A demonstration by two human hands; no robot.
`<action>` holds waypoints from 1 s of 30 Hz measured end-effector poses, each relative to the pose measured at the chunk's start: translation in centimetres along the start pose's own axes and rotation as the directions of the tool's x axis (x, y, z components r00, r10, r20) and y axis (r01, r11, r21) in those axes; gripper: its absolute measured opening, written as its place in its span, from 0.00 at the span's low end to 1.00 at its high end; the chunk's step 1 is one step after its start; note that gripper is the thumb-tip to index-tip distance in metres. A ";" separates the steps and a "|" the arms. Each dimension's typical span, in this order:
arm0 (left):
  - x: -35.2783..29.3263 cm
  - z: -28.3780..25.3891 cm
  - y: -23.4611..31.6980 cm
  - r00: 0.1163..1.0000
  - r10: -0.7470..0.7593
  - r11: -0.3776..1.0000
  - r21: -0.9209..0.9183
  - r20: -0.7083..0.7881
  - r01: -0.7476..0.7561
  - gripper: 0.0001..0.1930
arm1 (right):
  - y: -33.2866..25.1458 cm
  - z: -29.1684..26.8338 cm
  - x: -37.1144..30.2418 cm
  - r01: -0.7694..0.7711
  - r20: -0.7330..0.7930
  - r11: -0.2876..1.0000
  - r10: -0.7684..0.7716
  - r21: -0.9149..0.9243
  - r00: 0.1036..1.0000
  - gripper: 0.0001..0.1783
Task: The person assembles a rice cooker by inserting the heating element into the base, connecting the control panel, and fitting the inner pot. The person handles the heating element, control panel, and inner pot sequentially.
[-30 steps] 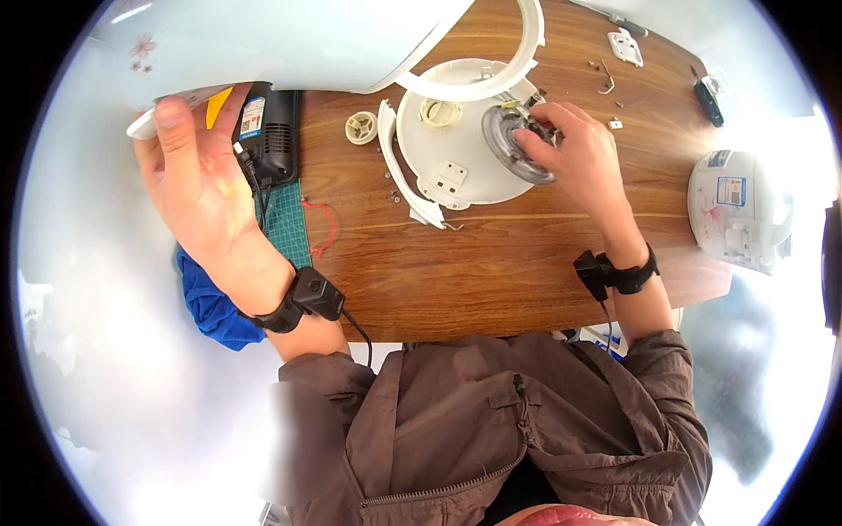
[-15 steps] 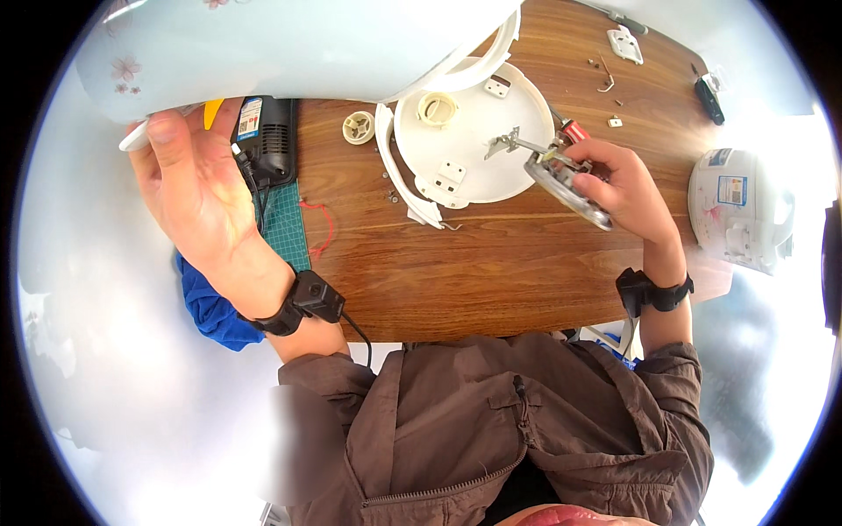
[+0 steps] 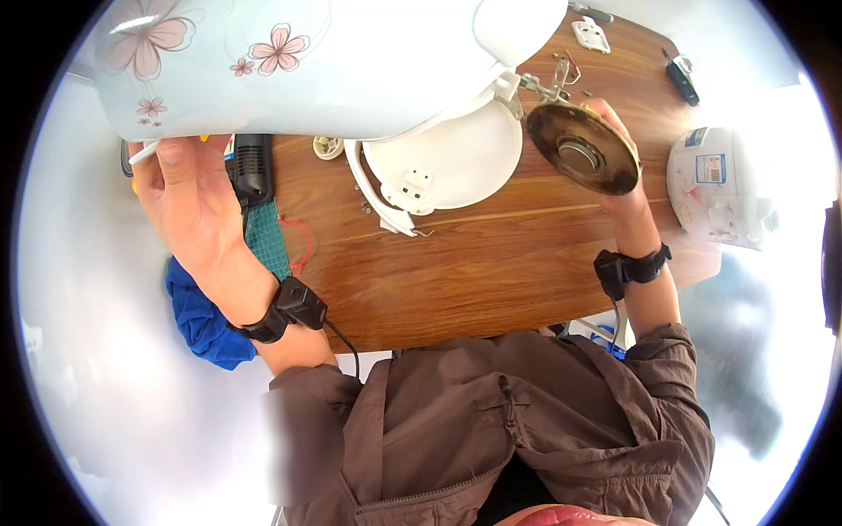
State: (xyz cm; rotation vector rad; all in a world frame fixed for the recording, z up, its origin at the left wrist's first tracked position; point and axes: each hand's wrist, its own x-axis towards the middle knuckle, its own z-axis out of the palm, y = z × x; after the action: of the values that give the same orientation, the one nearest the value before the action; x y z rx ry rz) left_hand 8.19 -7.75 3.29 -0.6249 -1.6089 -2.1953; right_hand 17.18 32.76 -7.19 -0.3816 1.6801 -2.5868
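A large pale blue appliance housing [image 3: 289, 79] with pink flowers is tilted up across the top left. My left hand [image 3: 197, 202] is closed on its lower edge, beside a thin white tab; the fingertips are partly hidden behind it. In my right hand [image 3: 611, 123] is a round metal heating plate [image 3: 561, 145], its brownish face with a central ring turned toward me. A metal bracket [image 3: 545, 83] reaches from the plate toward the housing's rim. Below the housing, a round white base cover [image 3: 469, 171] lies on the wooden table, with a curved white strip [image 3: 373, 193] along its left side.
At the right stands a white flowered appliance [image 3: 702, 202] with labels. A green cutting mat [image 3: 266, 241], a red wire [image 3: 307, 245] and a black device [image 3: 254, 171] lie at the left. Farther back are a white plastic frame [image 3: 590, 35], a screwdriver [image 3: 595, 12] and a black tool [image 3: 682, 81].
The housing has swung lower and to the right, over part of the base cover. My right hand has raised and turned the heating plate, bringing its bracket to the housing's rim.
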 end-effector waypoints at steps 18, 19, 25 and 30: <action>-1.1 2.9 0.0 0.996 0.089 0.979 0.182 0.005 -0.088 0.27 | 2.3 9.2 3.8 -0.052 -0.148 0.717 0.214 0.695 0.966 0.33; -1.0 3.2 0.1 0.993 0.114 0.971 0.211 0.010 -0.113 0.29 | 2.1 9.2 4.1 -0.071 -0.136 0.705 0.233 0.705 0.963 0.35; -1.5 3.8 1.1 0.985 0.111 0.955 0.259 0.130 -0.142 0.29 | 3.2 7.6 4.2 -0.153 0.142 0.498 0.059 0.854 0.988 0.38; -1.6 4.0 0.6 0.966 0.164 0.928 0.301 0.197 -0.219 0.29 | 4.8 7.4 4.2 -0.123 0.073 0.316 0.164 0.941 0.984 0.41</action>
State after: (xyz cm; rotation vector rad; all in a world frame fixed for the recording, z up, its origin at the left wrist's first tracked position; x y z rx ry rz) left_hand 10.43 -4.04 3.97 -0.8473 -1.8501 -1.7293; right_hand 14.30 23.48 -7.86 -0.0778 -0.0907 -2.8411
